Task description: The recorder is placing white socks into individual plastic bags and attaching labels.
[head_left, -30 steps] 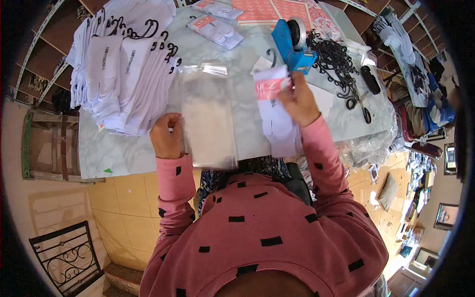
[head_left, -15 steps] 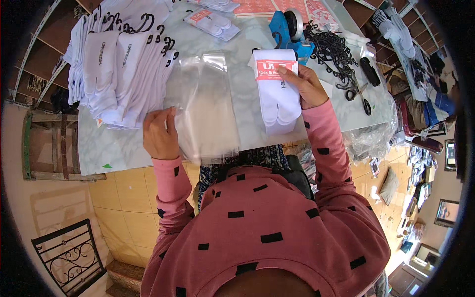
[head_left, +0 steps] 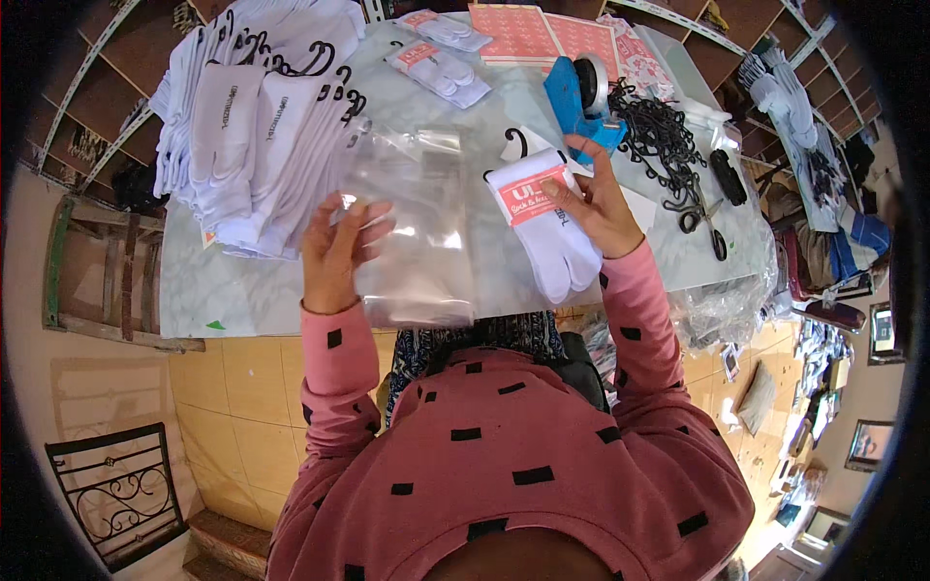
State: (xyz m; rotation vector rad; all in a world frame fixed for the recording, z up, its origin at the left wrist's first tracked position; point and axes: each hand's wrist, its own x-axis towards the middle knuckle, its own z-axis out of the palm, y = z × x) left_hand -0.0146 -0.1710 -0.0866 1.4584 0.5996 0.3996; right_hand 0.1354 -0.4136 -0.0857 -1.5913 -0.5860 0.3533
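Observation:
A folded pair of white split-toe socks point(head_left: 554, 254) with a pink-red paper label point(head_left: 526, 200) and a black hook point(head_left: 516, 143) at its top is in my right hand point(head_left: 608, 208). The thumb presses on the label; the index finger is raised toward the blue tape dispenser point(head_left: 572, 107). My left hand point(head_left: 339, 242) has its fingers spread at the left edge of the clear plastic bags point(head_left: 421, 252) lying flat on the table. Whether its fingertips touch the bags I cannot tell.
Several white socks point(head_left: 228, 145) with black hooks are piled at the left. Packed socks point(head_left: 441, 73) and pink label sheets point(head_left: 513, 39) lie at the back. A heap of black hooks point(head_left: 659, 131), scissors point(head_left: 712, 223) and a black object point(head_left: 727, 176) are on the right of the marble-patterned table point(head_left: 252, 300).
My right hand has tilted the socks, their lower end swinging right, and raised its index finger. My left hand has moved right and spread its fingers over the bags' edge.

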